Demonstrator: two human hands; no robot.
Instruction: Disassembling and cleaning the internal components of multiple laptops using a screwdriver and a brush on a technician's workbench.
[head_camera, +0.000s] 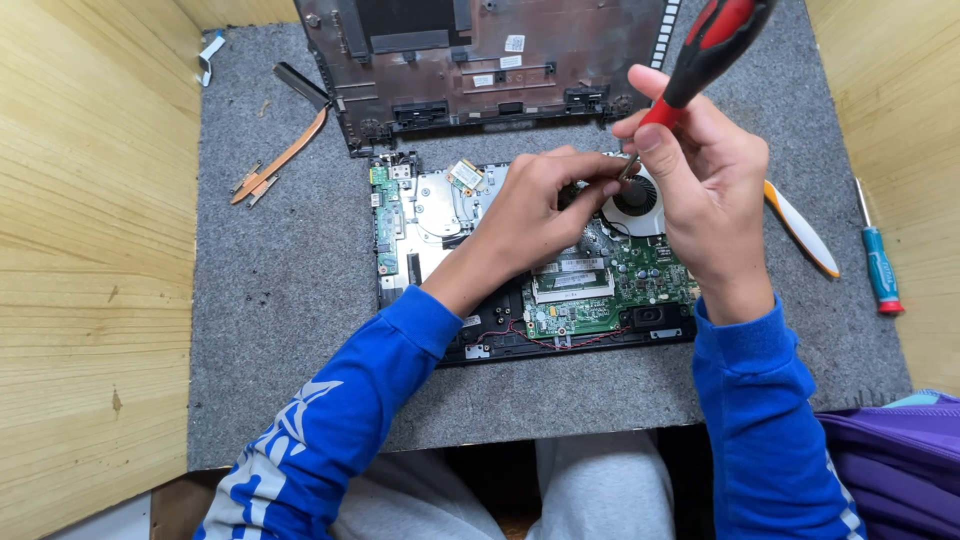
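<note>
An opened laptop base (540, 280) lies on a grey felt mat, its green circuit board and round cooling fan (632, 200) exposed. My right hand (700, 190) grips a red and black screwdriver (715, 45), its tip pointing down at the fan's edge. My left hand (545, 205) rests on the board with fingertips pinched close to the screwdriver's tip beside the fan. Both arms wear blue sleeves.
The removed dark bottom cover (480, 60) lies at the mat's far edge. A copper heat pipe (285, 155) sits to the left. An orange and white pry tool (805, 230) and a teal screwdriver (878, 265) lie at right. Wooden walls flank the grey mat (290, 290).
</note>
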